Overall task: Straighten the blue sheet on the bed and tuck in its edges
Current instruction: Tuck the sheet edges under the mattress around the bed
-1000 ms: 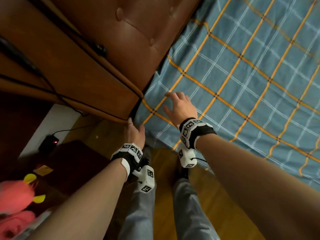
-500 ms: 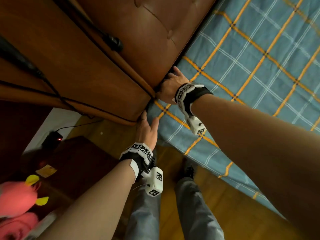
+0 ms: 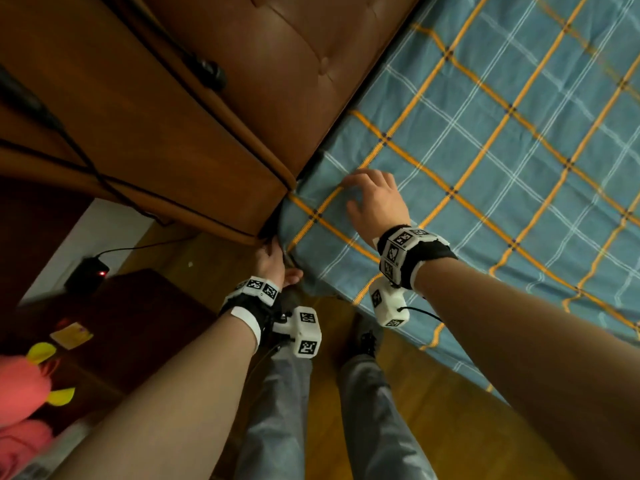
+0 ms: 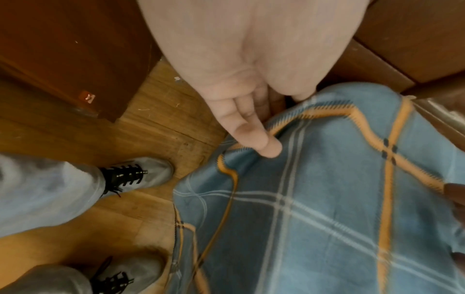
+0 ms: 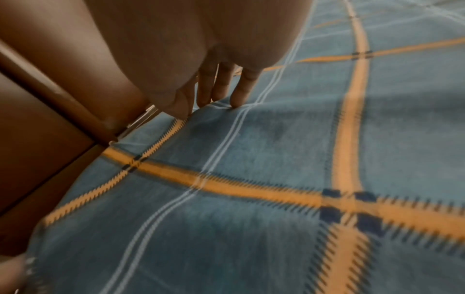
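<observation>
a home bedroom: bed with padded headboard, wooden floor, plush toy

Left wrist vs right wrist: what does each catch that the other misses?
Only the left wrist view: the left hand with fingers pushed in at the sheet's corner, the wooden floor, two grey shoes. Only the right wrist view: the right hand, fingertips on the bed top. Both: the blue sheet and brown headboard.

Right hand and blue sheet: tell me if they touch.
Touching. The right wrist view shows the right hand's fingers spread, tips pressed into the blue sheet, which puckers under them near the headboard.
</observation>
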{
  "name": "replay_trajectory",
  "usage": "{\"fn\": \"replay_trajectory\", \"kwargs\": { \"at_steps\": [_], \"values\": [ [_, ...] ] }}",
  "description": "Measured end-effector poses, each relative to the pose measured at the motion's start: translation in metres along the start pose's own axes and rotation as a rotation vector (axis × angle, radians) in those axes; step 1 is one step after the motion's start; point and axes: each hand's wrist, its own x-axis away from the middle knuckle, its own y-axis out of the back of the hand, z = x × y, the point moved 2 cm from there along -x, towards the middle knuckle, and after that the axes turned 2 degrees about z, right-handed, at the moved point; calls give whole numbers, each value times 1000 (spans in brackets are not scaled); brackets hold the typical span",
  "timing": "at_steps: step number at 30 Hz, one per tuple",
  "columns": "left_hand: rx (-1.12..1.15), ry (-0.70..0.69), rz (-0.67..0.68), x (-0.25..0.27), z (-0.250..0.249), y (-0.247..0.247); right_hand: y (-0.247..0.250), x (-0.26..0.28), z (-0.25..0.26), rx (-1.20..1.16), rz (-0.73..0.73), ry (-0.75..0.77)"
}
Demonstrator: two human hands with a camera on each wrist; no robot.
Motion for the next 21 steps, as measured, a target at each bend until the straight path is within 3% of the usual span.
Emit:
{"fn": "replay_trajectory", "kwargs": {
  "at_steps": [6, 9, 11, 13, 15, 21],
  "values": [
    [147, -68, 84, 5, 17, 0, -18, 13, -2, -25, -72, 9],
    [83, -132, 15, -1, 18, 11, -22, 20, 0, -8, -28, 8],
    [89, -154, -115, -7, 17, 22, -20, 26, 2, -37, -5, -7],
    [157, -72, -195, -10, 13, 31, -15, 32, 5, -51, -5, -4],
    [218, -16, -156, -15, 9, 31, -14, 38, 9, -2, 13, 29],
    [-54, -72, -174, -1, 1, 20, -22, 58, 17, 62, 194, -15]
  ]
}}
